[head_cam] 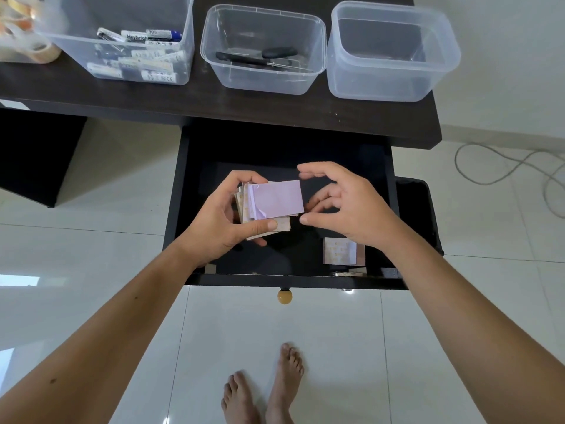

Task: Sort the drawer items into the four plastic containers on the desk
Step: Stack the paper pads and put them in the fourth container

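My left hand [224, 214] grips a stack of note pads [273, 200], pale purple on top and beige beneath, above the open black drawer [180, 185]. My right hand [342, 206] hovers just right of the stack, fingers spread and loosely curved, holding nothing. One more beige pad [342, 251] lies at the drawer's front right. On the desk [214, 102] stand clear containers: one with batteries [128, 41], one with black scissors [263, 50], one at the right [394, 53] that looks empty, and one at the far left with tape rolls [21, 38], cut off by the frame.
The drawer has a round yellow knob [284, 296] on its front. A grey cable [501, 166] loops over the white tiled floor at the right. My bare feet [266, 387] stand below the drawer. A dark object [415, 209] sits right of the drawer.
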Motion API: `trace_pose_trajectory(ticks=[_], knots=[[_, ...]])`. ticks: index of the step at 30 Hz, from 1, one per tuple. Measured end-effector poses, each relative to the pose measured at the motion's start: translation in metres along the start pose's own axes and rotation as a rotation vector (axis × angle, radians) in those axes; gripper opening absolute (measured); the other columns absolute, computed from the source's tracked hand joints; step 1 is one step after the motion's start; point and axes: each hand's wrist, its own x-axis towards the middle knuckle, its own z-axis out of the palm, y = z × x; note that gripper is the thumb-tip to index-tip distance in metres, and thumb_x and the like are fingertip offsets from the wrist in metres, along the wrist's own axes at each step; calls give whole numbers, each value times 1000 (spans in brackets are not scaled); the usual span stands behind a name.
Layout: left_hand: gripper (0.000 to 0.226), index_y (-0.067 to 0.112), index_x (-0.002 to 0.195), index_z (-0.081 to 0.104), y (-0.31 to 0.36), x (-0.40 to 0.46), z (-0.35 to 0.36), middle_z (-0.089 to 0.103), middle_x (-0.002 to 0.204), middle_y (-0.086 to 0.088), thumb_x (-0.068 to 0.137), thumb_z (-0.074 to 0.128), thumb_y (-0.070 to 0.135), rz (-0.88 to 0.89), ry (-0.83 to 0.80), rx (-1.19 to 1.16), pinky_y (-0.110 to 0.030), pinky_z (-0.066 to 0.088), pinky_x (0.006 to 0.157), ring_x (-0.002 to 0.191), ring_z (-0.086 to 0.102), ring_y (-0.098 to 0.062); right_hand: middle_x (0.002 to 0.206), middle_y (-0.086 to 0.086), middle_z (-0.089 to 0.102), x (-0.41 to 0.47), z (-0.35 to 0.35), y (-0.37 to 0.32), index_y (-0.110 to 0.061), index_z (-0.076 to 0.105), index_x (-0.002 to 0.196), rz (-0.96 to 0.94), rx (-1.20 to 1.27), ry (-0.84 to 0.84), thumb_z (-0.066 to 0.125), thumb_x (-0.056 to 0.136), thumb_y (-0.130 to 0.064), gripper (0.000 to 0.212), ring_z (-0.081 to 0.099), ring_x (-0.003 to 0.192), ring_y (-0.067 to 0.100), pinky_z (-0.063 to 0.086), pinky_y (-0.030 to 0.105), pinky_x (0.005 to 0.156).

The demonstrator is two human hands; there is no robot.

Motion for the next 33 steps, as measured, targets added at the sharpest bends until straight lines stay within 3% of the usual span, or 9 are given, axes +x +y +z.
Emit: trace_pose_trajectory(ticks=[3, 5, 9, 14, 16, 21, 24, 29, 33], knots=[[67, 26, 133, 51, -2, 1, -1, 54, 138, -1, 78, 86, 14, 4, 9, -21, -57, 66, 74, 134, 58, -30, 125, -13, 69, -12, -15, 17, -32, 63, 136, 120, -43, 11, 90, 84, -17, 60, 76, 95, 6, 63, 23, 88], [66, 27, 132, 52, -3, 1, -2, 53, 139, -3, 78, 87, 14, 8, 17, -51, -59, 66, 73, 133, 58, -33, 113, -13, 71, -15, -20, 29, -34, 69, 123, 212, -196, -93, 90, 84, -18, 47, 74, 97, 7, 64, 26, 89], [66, 28, 131, 52, -2, 2, -3, 52, 139, -3, 77, 87, 15, 7, 36, -53, -58, 66, 73, 133, 58, -33, 119, -13, 62, -9, -11, 44, -27, 72, 125, 221, -517, -291, 90, 83, -20, 46, 61, 109, 8, 57, 31, 95], [67, 24, 133, 50, -1, 1, -2, 53, 139, -2, 77, 86, 18, 10, 39, -21, -56, 66, 74, 134, 58, -32, 102, -9, 63, -7, -4, 48, -25, 70, 120, 317, -610, -392, 89, 84, -14, 42, 71, 86, 17, 66, 34, 68], [67, 24, 133, 50, -2, 1, -2, 53, 140, -2, 77, 86, 19, 10, 39, -14, -56, 66, 74, 134, 57, -33, 101, -7, 63, -8, -5, 49, -29, 73, 111, 305, -620, -408, 87, 86, -15, 32, 71, 86, 18, 66, 35, 67], [67, 25, 133, 51, -2, 1, -2, 52, 140, -4, 77, 87, 20, 12, 35, -26, -58, 66, 75, 134, 56, -35, 108, -13, 59, -12, -12, 41, -39, 70, 99, 208, -604, -461, 78, 92, -18, 24, 56, 102, 9, 60, 40, 83], [68, 25, 134, 50, -2, 0, -3, 51, 141, -2, 77, 87, 21, 12, 21, -28, -58, 66, 76, 135, 55, -35, 99, -13, 68, -17, -18, 25, -39, 68, 97, 167, -435, -385, 72, 99, -18, 22, 66, 92, 9, 62, 41, 82], [66, 26, 135, 49, -1, -1, -2, 50, 139, 2, 82, 86, 12, 13, 1, -8, -54, 67, 77, 134, 55, -29, 108, -7, 68, -14, -33, -16, -39, 73, 119, 65, 69, -145, 65, 103, -4, 39, 72, 109, 11, 65, 33, 82], [62, 19, 135, 49, 0, -1, -3, 52, 139, -6, 85, 83, 1, 28, -53, -88, -58, 66, 77, 132, 58, -36, 114, -3, 64, 6, -20, -35, -42, 72, 131, -59, 22, -128, 64, 104, -5, 46, 68, 110, 13, 59, 31, 96]])
